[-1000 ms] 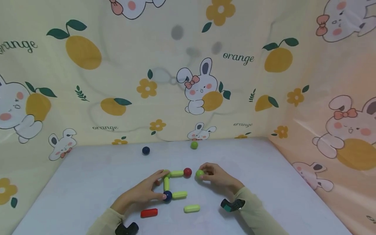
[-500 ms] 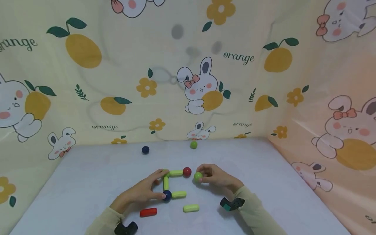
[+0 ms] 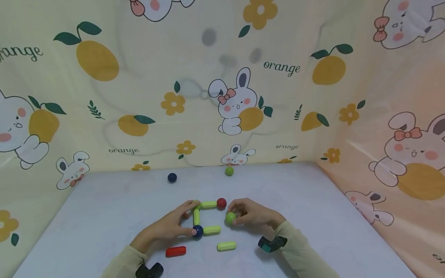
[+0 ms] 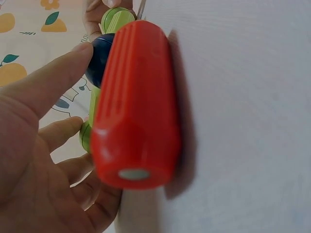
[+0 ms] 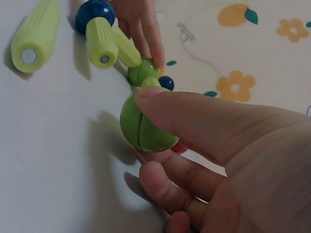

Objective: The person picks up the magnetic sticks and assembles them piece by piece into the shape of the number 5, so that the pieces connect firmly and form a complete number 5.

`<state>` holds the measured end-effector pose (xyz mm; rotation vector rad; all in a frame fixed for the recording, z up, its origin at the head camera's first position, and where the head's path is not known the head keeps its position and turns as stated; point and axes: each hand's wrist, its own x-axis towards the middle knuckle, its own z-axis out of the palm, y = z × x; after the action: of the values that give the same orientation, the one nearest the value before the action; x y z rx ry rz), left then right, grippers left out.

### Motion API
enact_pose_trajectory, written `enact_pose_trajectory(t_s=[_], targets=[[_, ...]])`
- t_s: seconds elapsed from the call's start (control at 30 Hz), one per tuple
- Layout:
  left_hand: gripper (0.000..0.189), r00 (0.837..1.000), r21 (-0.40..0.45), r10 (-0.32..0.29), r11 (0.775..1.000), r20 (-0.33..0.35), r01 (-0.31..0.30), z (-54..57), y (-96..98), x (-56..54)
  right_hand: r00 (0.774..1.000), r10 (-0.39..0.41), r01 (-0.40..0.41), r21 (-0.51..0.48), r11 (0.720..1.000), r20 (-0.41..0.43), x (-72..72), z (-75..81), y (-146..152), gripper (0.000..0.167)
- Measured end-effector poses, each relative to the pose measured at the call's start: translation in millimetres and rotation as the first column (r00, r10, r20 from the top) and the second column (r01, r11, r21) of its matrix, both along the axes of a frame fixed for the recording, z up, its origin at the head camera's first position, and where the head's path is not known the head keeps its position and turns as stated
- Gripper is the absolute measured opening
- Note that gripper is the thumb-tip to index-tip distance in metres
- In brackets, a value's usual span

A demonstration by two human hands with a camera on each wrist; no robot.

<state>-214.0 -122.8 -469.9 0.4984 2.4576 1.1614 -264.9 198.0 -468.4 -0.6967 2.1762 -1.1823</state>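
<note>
Yellow-green magnetic rods and balls form a three-sided frame on the table. Its top rod (image 3: 209,204) ends in a red ball (image 3: 221,203); its lower rod (image 3: 211,230) starts at a blue ball (image 3: 198,231) and has a free right end. My left hand (image 3: 167,225) holds the frame's left side, thumb on the blue ball and fingers at the corner green ball (image 5: 142,72). To the right, my right hand (image 3: 253,213) pinches a loose green ball (image 3: 230,219) between thumb and fingers. That ball stands apart from the frame in the head view.
A loose yellow-green rod (image 3: 226,246) and a red rod (image 3: 175,251) lie nearer the front. Farther back sit another blue ball (image 3: 172,177) and another green ball (image 3: 229,171). A printed cloth (image 3: 194,77) hangs behind the white table (image 3: 295,185).
My right hand has carried the green ball nearer to me and slightly left, from beside the red ball toward the lower rod's free end. My left hand keeps its place.
</note>
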Motion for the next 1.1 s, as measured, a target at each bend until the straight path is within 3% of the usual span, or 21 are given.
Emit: enact_pose_trajectory(t_s=[1.1], targets=[[0.086, 1.0, 0.002, 0.006, 1.0, 0.006, -0.006, 1.5, -1.0, 1.1, 0.993, 0.117, -0.117, 0.017, 0.993, -0.026, 12.0, 7.1, -16, 0.029]])
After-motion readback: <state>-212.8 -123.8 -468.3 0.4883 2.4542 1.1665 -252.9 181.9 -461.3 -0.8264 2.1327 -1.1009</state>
